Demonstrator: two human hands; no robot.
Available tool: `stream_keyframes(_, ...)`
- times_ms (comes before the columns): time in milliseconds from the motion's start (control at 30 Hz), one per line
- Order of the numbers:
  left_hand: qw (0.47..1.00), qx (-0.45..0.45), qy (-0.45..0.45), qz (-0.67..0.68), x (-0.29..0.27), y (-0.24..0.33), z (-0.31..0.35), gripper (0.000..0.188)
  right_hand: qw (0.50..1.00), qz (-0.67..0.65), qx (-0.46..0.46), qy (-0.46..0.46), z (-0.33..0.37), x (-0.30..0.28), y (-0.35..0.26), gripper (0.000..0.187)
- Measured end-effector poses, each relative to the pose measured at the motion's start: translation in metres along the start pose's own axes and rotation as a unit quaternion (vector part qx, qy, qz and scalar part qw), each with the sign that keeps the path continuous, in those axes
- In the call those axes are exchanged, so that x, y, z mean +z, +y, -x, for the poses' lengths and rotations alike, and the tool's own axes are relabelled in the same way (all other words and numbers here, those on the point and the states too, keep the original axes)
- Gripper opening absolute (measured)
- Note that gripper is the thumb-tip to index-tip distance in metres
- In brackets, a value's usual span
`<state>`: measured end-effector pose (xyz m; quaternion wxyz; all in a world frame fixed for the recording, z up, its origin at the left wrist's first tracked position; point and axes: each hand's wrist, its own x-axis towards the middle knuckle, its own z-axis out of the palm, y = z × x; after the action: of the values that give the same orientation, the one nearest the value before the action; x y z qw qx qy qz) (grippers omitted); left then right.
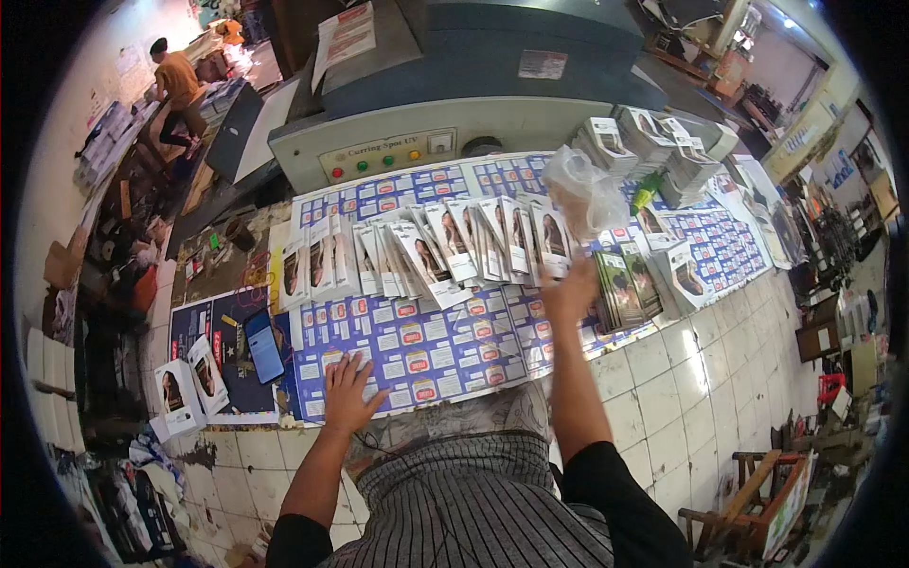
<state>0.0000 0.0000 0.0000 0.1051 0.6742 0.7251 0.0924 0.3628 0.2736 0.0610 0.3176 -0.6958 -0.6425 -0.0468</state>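
My left hand [350, 393] lies flat on the blue printed sheet [454, 346] that covers the table, its fingers spread and holding nothing. My right hand [571, 292] is at the right end of a fanned row of white printed cartons [436, 260]. It sits between the last carton [552, 235] of that row and a stack of dark green printed packs [620, 293]. Its fingers are blurred, so whether they grip anything cannot be made out. Just beyond it lies a crumpled clear plastic bag [589, 194].
Tall piles of white cartons [606, 151] stand at the back right, beside a green bottle [647, 192]. A grey machine panel [379, 156] with coloured buttons borders the table's far side. At left are a phone [264, 346] and two cartons [178, 398]. A person [177, 90] stands far left.
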Motion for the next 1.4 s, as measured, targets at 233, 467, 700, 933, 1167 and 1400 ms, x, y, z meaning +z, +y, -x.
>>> stream_keyframes(233,0.999,0.006,0.034,0.034,0.003,0.006,-0.003,0.067,0.980,0.132,0.041,-0.145,0.030,-0.051,0.111,0.054)
stream_keyframes(467,0.984,0.018,0.024,0.178,-0.019,0.053,-0.010,0.053,0.995,0.004,-0.063,0.072,0.053,-0.069,0.046,0.045)
stream_keyframes(700,0.985,0.021,0.019,0.169,-0.025,0.052,-0.013,0.050,0.988,0.074,0.039,-0.128,0.025,-0.068,0.099,0.034)
stream_keyframes(933,0.980,0.073,0.076,0.169,-0.058,0.096,-0.016,0.049,0.945,-0.228,-0.044,-0.231,0.030,-0.125,0.034,0.026)
stream_keyframes(1167,0.980,0.118,-0.143,0.074,-0.084,0.149,-0.023,0.047,0.762,-0.239,-0.257,-0.544,0.068,-0.136,-0.082,0.036)
stream_keyframes(1400,0.580,-0.183,-0.052,0.792,-0.056,0.114,-0.001,0.041,0.843,-0.382,-0.109,-0.363,0.140,-0.106,-0.109,0.081)
